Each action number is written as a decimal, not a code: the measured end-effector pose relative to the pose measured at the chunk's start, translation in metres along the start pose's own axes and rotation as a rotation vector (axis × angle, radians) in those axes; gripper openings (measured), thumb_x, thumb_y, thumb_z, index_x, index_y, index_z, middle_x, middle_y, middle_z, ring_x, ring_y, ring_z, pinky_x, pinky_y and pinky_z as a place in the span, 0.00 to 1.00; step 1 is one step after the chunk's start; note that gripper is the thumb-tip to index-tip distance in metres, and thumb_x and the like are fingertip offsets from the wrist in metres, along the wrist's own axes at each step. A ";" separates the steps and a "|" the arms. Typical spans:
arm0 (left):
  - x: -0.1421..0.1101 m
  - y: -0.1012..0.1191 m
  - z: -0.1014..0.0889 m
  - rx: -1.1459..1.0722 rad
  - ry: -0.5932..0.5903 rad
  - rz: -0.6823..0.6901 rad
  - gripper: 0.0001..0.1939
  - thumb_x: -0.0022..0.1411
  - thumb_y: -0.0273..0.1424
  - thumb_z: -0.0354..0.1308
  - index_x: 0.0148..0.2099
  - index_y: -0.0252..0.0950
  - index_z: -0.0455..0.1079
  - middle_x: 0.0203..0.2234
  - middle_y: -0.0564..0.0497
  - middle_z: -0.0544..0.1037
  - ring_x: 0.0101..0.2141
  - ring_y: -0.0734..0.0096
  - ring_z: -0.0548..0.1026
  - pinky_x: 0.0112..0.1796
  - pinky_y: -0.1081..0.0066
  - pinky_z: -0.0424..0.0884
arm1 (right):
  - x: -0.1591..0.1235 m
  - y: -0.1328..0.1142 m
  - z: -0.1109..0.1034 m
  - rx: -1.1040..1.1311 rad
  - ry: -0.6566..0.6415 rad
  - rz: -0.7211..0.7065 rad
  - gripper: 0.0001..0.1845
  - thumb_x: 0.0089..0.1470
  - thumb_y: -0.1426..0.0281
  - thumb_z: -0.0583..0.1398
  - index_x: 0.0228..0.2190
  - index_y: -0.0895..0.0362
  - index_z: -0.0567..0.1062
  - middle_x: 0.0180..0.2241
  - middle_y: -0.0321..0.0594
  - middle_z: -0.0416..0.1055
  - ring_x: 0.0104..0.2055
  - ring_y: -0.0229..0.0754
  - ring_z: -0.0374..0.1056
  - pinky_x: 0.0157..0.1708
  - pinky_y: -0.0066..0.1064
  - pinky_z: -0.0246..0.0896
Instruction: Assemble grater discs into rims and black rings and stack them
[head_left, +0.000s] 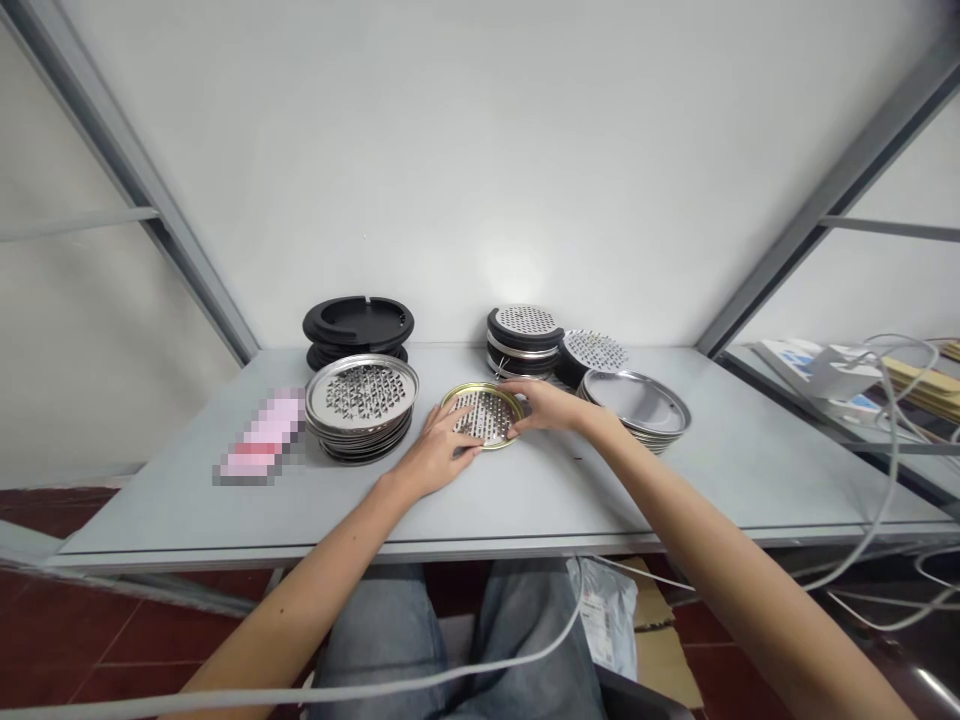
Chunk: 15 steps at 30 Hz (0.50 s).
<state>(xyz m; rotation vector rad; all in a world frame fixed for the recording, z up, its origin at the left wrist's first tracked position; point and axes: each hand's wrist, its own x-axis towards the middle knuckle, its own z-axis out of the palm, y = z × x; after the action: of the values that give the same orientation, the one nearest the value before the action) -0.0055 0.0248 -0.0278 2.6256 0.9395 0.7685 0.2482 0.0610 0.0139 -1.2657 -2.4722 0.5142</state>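
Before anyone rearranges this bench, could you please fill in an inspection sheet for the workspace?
Surface: light grey tabletop, with goods along its back half.
Job's things: gold-rimmed perforated metal disc between the hands; silver-rimmed perforated disc topping the left stack; plain silver-rimmed plate topping the right stack; black round tray behind the left stack.
Clutter: pixelated pink item beside the left stack, not identifiable.
Hands: left hand and right hand both have fingers on the gold-rimmed disc; grip firmness cannot be told.
Cables: white cable crossing before the lap; another white cable hanging at right.
Surroundings: white wall; plastic bag below the table.
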 end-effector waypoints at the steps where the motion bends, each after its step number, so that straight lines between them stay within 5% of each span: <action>1: 0.000 0.000 0.000 0.000 -0.001 -0.015 0.11 0.63 0.30 0.57 0.46 0.43 0.77 0.60 0.44 0.63 0.64 0.47 0.48 0.60 0.41 0.50 | 0.000 -0.001 0.001 -0.011 0.003 0.007 0.44 0.37 0.63 0.71 0.56 0.58 0.66 0.55 0.50 0.67 0.55 0.54 0.65 0.55 0.43 0.59; 9: -0.002 -0.005 0.004 -0.034 0.030 -0.016 0.12 0.63 0.28 0.56 0.47 0.41 0.77 0.62 0.45 0.60 0.64 0.50 0.49 0.60 0.48 0.54 | 0.003 -0.009 0.009 -0.055 0.009 0.135 0.55 0.34 0.65 0.72 0.61 0.61 0.56 0.59 0.56 0.60 0.60 0.55 0.59 0.58 0.43 0.55; 15: -0.001 -0.006 0.005 -0.065 0.035 -0.009 0.13 0.63 0.28 0.56 0.48 0.42 0.76 0.61 0.46 0.61 0.64 0.51 0.53 0.60 0.48 0.55 | 0.003 -0.010 0.010 -0.111 -0.008 0.193 0.50 0.34 0.62 0.72 0.57 0.60 0.60 0.52 0.53 0.69 0.52 0.56 0.67 0.49 0.43 0.63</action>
<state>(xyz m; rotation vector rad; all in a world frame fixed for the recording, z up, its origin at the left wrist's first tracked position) -0.0069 0.0285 -0.0350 2.5586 0.9191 0.8311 0.2350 0.0563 0.0097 -1.5589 -2.4277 0.4340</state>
